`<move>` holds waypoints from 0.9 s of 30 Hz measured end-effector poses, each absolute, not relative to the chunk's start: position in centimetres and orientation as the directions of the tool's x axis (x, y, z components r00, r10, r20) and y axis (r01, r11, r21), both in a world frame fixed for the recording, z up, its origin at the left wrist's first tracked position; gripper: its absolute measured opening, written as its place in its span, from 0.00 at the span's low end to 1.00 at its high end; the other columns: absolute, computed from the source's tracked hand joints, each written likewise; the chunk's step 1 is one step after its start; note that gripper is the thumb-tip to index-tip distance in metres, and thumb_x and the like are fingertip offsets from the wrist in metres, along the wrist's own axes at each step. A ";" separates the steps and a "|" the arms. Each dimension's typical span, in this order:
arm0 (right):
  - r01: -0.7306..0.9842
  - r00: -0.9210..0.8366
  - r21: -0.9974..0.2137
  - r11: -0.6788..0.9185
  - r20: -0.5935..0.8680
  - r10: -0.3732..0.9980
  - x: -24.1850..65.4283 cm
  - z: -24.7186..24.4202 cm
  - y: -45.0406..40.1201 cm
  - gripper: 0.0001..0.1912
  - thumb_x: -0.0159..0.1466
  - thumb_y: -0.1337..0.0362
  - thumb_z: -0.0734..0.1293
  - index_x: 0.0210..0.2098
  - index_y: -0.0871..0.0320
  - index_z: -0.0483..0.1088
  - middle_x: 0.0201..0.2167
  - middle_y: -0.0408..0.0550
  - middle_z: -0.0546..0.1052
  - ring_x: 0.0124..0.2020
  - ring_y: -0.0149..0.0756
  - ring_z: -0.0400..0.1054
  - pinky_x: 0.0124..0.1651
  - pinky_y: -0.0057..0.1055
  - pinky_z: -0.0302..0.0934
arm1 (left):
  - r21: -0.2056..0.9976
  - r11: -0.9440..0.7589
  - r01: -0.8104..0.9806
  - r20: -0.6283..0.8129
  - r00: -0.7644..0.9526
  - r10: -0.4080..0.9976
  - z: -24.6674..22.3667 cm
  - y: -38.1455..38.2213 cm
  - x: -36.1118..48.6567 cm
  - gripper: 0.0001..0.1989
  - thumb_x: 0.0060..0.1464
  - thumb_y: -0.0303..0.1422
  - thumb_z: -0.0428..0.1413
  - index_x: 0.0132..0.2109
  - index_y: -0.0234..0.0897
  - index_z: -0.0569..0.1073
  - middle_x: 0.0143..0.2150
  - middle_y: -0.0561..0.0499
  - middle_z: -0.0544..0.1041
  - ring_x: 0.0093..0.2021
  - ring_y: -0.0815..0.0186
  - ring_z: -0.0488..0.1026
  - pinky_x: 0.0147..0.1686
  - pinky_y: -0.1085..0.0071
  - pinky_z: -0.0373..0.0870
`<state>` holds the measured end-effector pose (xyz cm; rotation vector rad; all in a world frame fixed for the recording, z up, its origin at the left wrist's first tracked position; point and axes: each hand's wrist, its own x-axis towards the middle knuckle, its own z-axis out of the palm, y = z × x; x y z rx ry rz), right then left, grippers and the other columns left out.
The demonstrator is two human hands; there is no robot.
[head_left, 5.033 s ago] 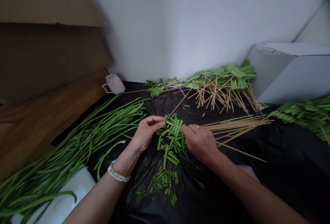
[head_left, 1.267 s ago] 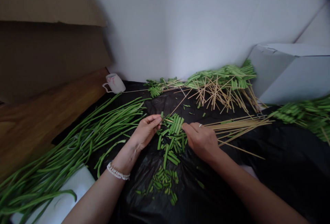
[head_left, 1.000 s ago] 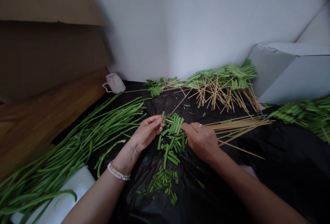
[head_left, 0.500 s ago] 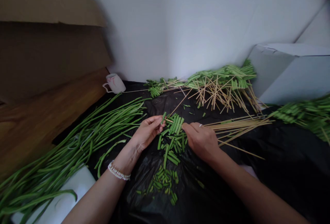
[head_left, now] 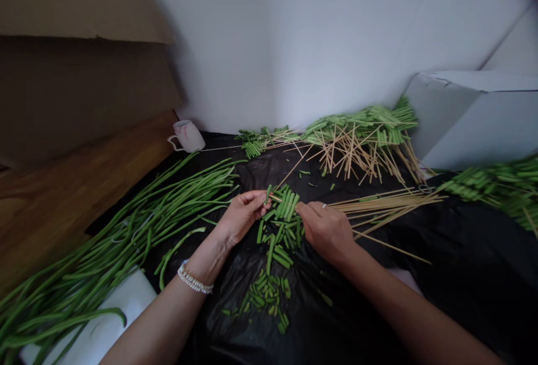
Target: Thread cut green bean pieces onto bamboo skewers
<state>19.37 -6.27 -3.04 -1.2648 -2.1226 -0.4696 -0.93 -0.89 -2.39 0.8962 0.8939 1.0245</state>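
Near the centre, my left hand [head_left: 246,213] pinches a short green bean piece [head_left: 268,193] at the left tip of a wooden skewer [head_left: 275,198]. Several cut bean pieces [head_left: 287,206] sit side by side on that skewer. My right hand [head_left: 328,230] is closed on the skewer's other part, just right of the row. Below the hands, loose cut pieces [head_left: 264,292] lie on black plastic sheeting [head_left: 235,326]. Bare skewers [head_left: 390,206] are spread to the right of my right hand.
Long uncut beans [head_left: 168,202] lie at left, partly over a white object [head_left: 121,303]. A mug [head_left: 188,135] stands behind them. Filled skewers [head_left: 361,124] are piled at the back, with more bean pieces [head_left: 496,183] at right, near a white box [head_left: 471,112].
My right hand has shifted very slightly left along the skewer. The bean piece in my left hand has moved slightly right and down.
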 end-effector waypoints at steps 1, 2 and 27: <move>0.878 -0.352 -0.011 0.478 0.662 0.662 19.4 -3.0 -6.3 0.11 0.65 0.71 0.59 0.35 0.58 0.73 0.24 0.43 0.70 0.27 0.31 0.60 0.31 0.30 0.47 | 0.920 0.254 -0.298 -0.178 0.260 0.949 -2.5 -0.9 -0.9 0.13 0.43 0.34 0.67 0.36 0.31 0.80 0.30 0.49 0.76 0.30 0.74 0.71 0.33 0.77 0.67; 0.880 -0.351 -0.011 0.476 0.660 0.664 19.4 -3.1 -6.3 0.11 0.64 0.71 0.59 0.35 0.58 0.73 0.24 0.43 0.70 0.27 0.31 0.60 0.31 0.30 0.47 | 0.926 0.246 -0.288 -0.174 0.253 0.952 -2.5 -0.9 -0.9 0.13 0.43 0.34 0.67 0.36 0.31 0.80 0.30 0.49 0.77 0.30 0.74 0.71 0.33 0.77 0.67; 0.868 -0.348 -0.068 0.492 0.622 0.701 19.2 -3.3 -6.4 0.11 0.63 0.72 0.58 0.32 0.57 0.71 0.25 0.43 0.71 0.27 0.31 0.60 0.31 0.30 0.47 | 0.998 0.035 -0.056 -0.023 0.194 0.981 -2.6 -0.9 -1.0 0.12 0.46 0.38 0.64 0.34 0.33 0.80 0.31 0.49 0.79 0.31 0.69 0.71 0.38 0.71 0.67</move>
